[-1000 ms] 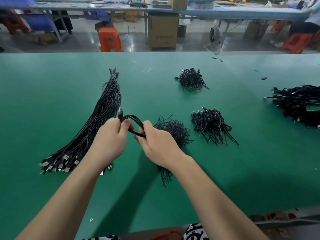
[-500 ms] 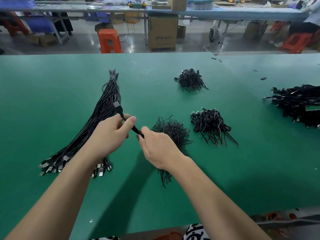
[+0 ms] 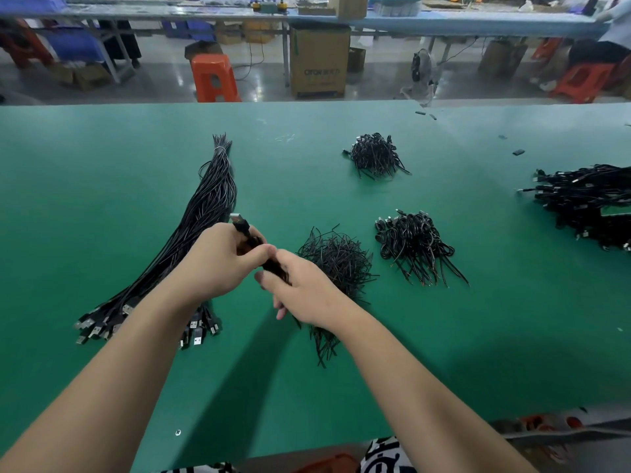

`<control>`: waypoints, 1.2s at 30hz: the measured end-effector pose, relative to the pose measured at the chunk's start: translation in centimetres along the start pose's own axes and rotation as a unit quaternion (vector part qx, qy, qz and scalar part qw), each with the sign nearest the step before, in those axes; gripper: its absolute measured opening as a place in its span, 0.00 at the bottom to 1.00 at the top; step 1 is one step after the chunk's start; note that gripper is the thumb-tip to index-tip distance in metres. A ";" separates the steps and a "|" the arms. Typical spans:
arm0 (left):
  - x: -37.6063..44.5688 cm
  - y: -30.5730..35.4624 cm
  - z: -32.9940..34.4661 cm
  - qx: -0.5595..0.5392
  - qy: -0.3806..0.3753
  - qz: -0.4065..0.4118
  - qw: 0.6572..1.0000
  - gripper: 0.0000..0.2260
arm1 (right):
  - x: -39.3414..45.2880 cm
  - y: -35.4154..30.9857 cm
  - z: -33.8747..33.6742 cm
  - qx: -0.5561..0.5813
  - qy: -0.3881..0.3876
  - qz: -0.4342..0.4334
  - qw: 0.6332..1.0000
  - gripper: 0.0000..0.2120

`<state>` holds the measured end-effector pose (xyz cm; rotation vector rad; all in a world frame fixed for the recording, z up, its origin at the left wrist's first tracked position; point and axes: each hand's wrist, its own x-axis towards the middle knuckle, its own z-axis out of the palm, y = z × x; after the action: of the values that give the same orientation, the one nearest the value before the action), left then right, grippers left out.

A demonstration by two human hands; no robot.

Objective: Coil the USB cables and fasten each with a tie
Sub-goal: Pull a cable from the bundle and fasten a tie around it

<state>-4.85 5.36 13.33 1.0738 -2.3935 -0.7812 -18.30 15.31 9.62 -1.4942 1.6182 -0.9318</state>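
Mid-frame, left hand (image 3: 218, 259) & right hand (image 3: 300, 288) both pinch one folded cable (image 3: 251, 238), plug poking up-left, prob. to keep the loops tight for tying. Ties (image 3: 336, 259) sit just right, within reach. Loops hidden by fingers; can't tell if a tie's on yet.

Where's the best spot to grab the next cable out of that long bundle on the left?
Take it by a plug at the near end of the long bundle, coming from the near side. There the plugs fan out loose on the green table, easy for a grip to single out. The far end is bound together, so a cable likely slides out toward you.
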 end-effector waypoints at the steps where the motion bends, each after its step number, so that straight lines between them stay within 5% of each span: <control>1: 0.1 0.0 0.1 0.000 0.006 0.002 1.000 0.11 | 0.1 -0.1 -0.1 0.000 0.007 0.000 1.000 0.07; 7: 0.8 0.6 0.8 -0.007 0.022 -0.021 1.000 0.11 | 0.5 -0.3 -0.3 -0.153 0.075 -0.026 0.985 0.11; 14: 1.4 1.3 1.9 -0.118 0.028 -0.070 0.990 0.14 | 0.7 0.2 -0.9 -0.205 0.128 -0.053 0.969 0.12; 20: 1.8 2.1 3.2 -0.170 0.014 -0.066 0.983 0.11 | 1.1 1.5 -1.6 -0.050 0.131 0.007 0.990 0.14; 25: 2.2 0.9 4.4 -0.436 -0.045 -0.095 0.894 0.07 | 1.5 2.5 -3.3 0.056 0.166 0.051 0.983 0.13; 30: 2.1 -4.1 8.6 -0.064 -0.026 -0.178 0.982 0.06 | 1.0 3.2 -4.5 0.119 0.158 0.074 0.977 0.14; 36: 0.9 -5.9 13.1 -0.008 -0.037 -0.194 0.980 0.06 | 0.9 3.5 -4.5 0.094 0.153 0.075 0.981 0.14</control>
<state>-9.46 5.68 -0.30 1.5559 -2.2584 -0.9798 -23.92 14.76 8.62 -1.1255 1.7744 -1.2359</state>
